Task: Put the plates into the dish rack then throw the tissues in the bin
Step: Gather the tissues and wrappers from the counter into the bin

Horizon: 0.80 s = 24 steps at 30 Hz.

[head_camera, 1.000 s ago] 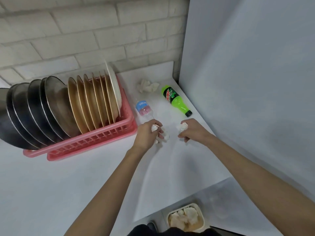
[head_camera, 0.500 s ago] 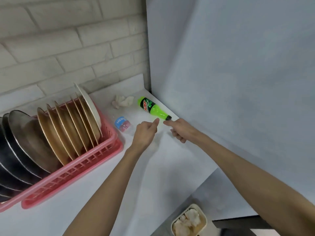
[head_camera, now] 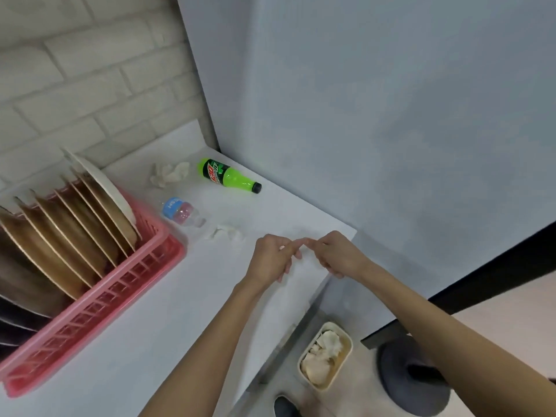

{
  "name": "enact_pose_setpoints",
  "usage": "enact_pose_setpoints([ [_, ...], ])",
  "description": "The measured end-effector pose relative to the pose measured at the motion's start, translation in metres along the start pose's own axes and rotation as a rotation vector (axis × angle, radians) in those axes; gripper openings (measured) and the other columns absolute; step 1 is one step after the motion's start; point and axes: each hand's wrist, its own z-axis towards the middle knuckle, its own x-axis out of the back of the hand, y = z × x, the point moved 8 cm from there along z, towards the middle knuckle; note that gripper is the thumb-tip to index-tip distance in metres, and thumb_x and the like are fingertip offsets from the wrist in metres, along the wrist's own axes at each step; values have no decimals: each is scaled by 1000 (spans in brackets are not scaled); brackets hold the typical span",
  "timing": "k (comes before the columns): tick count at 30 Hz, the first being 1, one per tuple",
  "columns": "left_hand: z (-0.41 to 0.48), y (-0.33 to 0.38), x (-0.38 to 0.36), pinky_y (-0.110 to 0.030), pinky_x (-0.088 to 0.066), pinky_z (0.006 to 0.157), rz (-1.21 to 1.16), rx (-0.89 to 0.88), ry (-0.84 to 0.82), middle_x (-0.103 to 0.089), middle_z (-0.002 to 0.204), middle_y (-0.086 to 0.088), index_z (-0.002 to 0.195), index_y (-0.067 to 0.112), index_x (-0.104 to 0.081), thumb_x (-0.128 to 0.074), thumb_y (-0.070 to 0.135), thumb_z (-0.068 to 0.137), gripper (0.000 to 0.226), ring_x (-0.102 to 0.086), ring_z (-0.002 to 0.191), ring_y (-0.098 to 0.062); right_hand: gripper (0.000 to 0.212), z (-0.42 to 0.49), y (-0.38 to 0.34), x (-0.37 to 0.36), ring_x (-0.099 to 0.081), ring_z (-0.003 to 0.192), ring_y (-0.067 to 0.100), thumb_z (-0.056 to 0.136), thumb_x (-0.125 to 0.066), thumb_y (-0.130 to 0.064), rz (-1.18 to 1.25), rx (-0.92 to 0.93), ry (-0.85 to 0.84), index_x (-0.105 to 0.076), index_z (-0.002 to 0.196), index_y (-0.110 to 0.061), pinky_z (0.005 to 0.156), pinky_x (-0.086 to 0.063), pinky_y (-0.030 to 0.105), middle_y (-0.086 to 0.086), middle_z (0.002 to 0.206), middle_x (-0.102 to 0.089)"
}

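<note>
Curled fingers on left hand [head_camera: 272, 261] and right hand [head_camera: 335, 255], tips touching; cannot tell contents. Pinch nearest tissue [head_camera: 226, 233] whole; release above bin [head_camera: 343, 330].

On my feed the dish rack [head_camera: 90, 311] is pink plastic with a slight sheen. The tan plates [head_camera: 75, 236] read matt, wood-like; the end plate [head_camera: 99, 182] is white and smooth. The dark plates [head_camera: 18, 311] are too blurred to call. The green bottle [head_camera: 228, 176] is glossy plastic and the clear bottle [head_camera: 180, 210] likewise, with a blue film label. The tissues [head_camera: 170, 173] are soft crumpled paper. The counter [head_camera: 150, 326] is smooth matt white, the brick wall [head_camera: 75, 70] rough and painted, the bin [head_camera: 346, 341] cream plastic, matt.
</note>
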Motion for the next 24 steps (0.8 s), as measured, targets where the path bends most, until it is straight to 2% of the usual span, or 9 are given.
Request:
enact_pose_setpoints([
  [3, -14, 3, -28, -18, -43, 49, 82, -40, -20, -52, 43, 0, 51, 12, -60, -60, 53, 92, 58, -48, 39, -10, 52, -32, 26, 11, -26, 37, 17, 97, -52, -35, 95, -22, 39, -35, 51, -17, 37, -23, 19, 2, 45, -32],
  [5, -28, 4, -47, -23, -40, 56, 107, -49, -46, -44, 47, -1, 52, 4, -49, -59, 49, 94, 63, -44, 44, -13, 53, -55, 48, 17, -27, 35, 15, 98, -48, -38, 134, -39, 78, -36, 49, -20, 36, -24, 18, -2, 43, -34],
  [7, -47, 4, -68, -28, -35, 58, 146, -48, -99, -35, 52, -2, 54, 3, -41, -61, 45, 93, 61, -38, 48, -15, 58, -81, 72, 17, -27, 33, 13, 98, -48, -43, 134, -61, 105, -37, 44, -25, 35, -24, 17, -5, 41, -34],
  [10, -81, -2, -96, -21, -36, 54, 187, -34, -159, -35, 46, 8, 45, 18, -41, -60, 49, 93, 60, -40, 42, -16, 63, -122, 113, 12, -26, 34, 13, 97, -50, -42, 142, -89, 132, -36, 38, -22, 35, -25, 17, -5, 41, -32],
  [13, -114, -11, -119, -19, -32, 46, 244, -1, -176, -33, 42, 9, 47, 24, -30, -48, 56, 98, 63, -33, 38, -6, 64, -161, 149, 9, -26, 35, 10, 97, -47, -38, 160, -121, 192, -39, 36, -21, 37, -26, 17, -7, 41, -32],
  [16, -141, -19, -140, -27, -27, 47, 269, -7, -215, -28, 37, 9, 50, 23, -26, -44, 49, 102, 61, -29, 36, -6, 64, -192, 175, 5, -28, 38, 11, 98, -45, -37, 154, -119, 243, -38, 37, -21, 41, -28, 20, -7, 42, -33],
  [19, -160, -32, -154, -21, -25, 42, 294, 13, -237, -33, 34, 9, 45, 20, -30, -46, 45, 102, 64, -33, 34, -5, 58, -213, 199, -4, -27, 42, 11, 99, -44, -37, 140, -143, 271, -35, 43, -22, 46, -28, 25, -5, 44, -32],
  [21, -169, -41, -161, -19, -30, 41, 287, 29, -252, -37, 34, 10, 43, 20, -33, -47, 43, 102, 64, -38, 34, -4, 54, -219, 216, -8, -29, 45, 14, 98, -45, -34, 126, -176, 297, -39, 48, -15, 50, -28, 28, 1, 47, -34],
  [24, -175, -57, -168, -20, -30, 43, 286, 29, -261, -33, 34, 9, 43, 21, -31, -49, 44, 101, 65, -35, 35, -7, 48, -220, 241, -14, -27, 46, 15, 95, -47, -28, 129, -226, 333, -37, 51, -13, 51, -27, 32, 2, 49, -30],
])
